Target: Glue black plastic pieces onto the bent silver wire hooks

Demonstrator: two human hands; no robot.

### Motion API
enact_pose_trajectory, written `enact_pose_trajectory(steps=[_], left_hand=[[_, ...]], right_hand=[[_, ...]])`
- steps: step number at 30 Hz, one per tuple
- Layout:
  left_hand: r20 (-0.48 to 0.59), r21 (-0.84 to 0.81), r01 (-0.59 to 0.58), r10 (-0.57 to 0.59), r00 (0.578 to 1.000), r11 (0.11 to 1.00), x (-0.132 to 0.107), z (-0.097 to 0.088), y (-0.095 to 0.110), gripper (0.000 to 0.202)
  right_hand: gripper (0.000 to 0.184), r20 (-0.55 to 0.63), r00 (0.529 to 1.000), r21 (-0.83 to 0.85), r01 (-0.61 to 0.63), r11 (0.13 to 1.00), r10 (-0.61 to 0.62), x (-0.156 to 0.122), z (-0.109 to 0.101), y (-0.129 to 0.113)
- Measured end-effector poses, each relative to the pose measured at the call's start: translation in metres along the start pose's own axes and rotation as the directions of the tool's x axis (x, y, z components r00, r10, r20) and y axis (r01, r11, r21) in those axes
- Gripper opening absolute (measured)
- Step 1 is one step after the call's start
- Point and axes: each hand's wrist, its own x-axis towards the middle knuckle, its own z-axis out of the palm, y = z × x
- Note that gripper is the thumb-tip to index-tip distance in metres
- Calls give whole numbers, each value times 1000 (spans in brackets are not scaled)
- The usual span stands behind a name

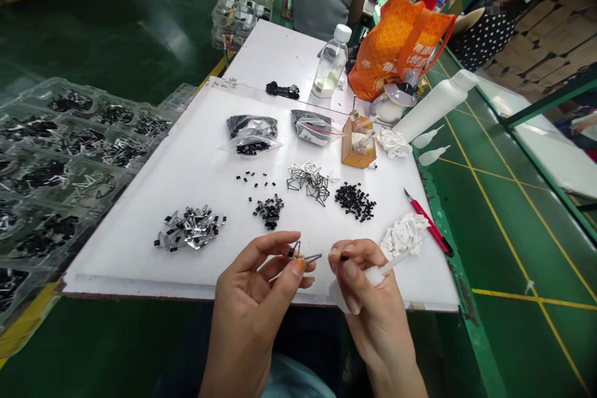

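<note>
Left hand (249,311) pinching small metal clip (298,253) between thumb and forefinger, over near edge of white board (140,280). Right hand (375,317) gripping white squeeze bottle (357,286), fingers curled. Risk: tight pinch may let clip spring loose, fall to floor. Hard squeeze may leave excess liquid on clip, fingers. Careless elbow may scatter loose black pieces (354,201).

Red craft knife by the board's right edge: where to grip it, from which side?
Grip the red handle of the craft knife midway, coming from above on the right. It lies diagonally across the board's right edge, blade pointing up-left. Crumpled white material sits to its left, so the right side looks freer.
</note>
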Motion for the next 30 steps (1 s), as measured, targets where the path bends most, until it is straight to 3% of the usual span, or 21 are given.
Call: enact_pose_trajectory(steps=[5, 11, 17, 23, 30], left_hand=[[-15, -49, -16, 16, 1000, 999, -2, 4, 1, 26], [-31, -26, -20, 20, 999, 999, -6, 4, 1, 23], [-53, 77, -107, 111, 992, 991, -8, 4, 0, 18], [-72, 133, -195, 205, 976, 972, -12, 9, 1, 18], [-78, 208, -279, 300, 951, 938, -15, 13, 3, 21]], right_hand=[[17, -23, 1000, 2, 7, 1000, -7, -3, 3, 7], [13, -44, 998, 34, 46, 998, -45, -3, 9, 6], [11, -53, 992, -25, 117, 993, -118, -7, 11, 10], [5, 58, 992, -63, 115, 991, -112, -9, 5, 18], [9, 84, 980, -81, 185, 979, -178, -8, 6, 21]])
